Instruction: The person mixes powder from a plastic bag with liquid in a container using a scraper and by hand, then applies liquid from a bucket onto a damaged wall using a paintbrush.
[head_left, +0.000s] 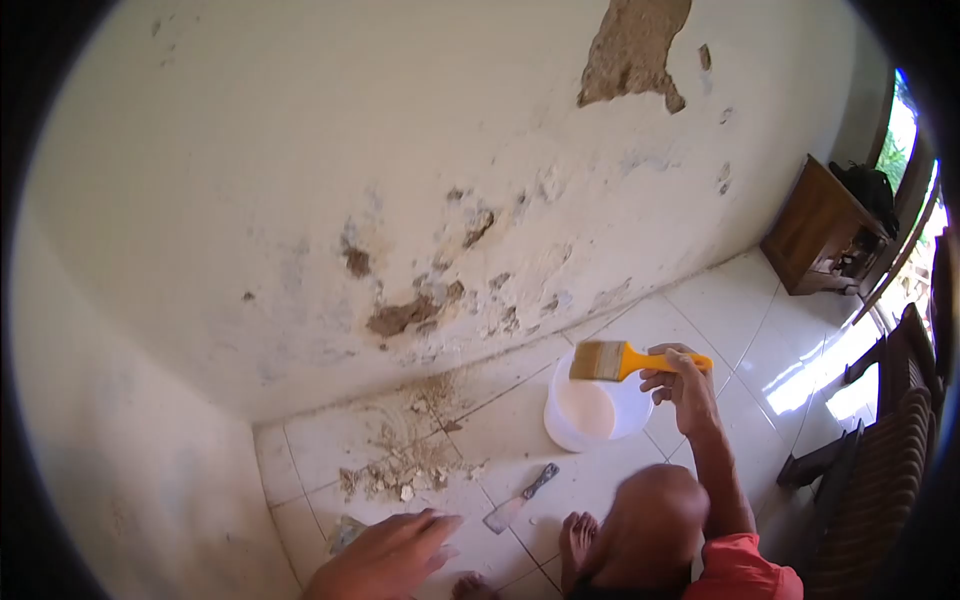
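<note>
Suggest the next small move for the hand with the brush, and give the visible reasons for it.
Probably lower the brush so its bristles dip into the pale liquid in the bucket. The right hand has it by the handle, with the bristles apparently above the bucket, and the wall shows chipped patches. Whether the bristles are wet, I cannot tell.

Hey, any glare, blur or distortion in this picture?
Head view: bright glare on the floor tiles at right; head view: dark rounded vignette, with slight fisheye-like bowing where the wall meets the tiles; head view: left hand looks slightly soft, paintbrush clearer.
</note>
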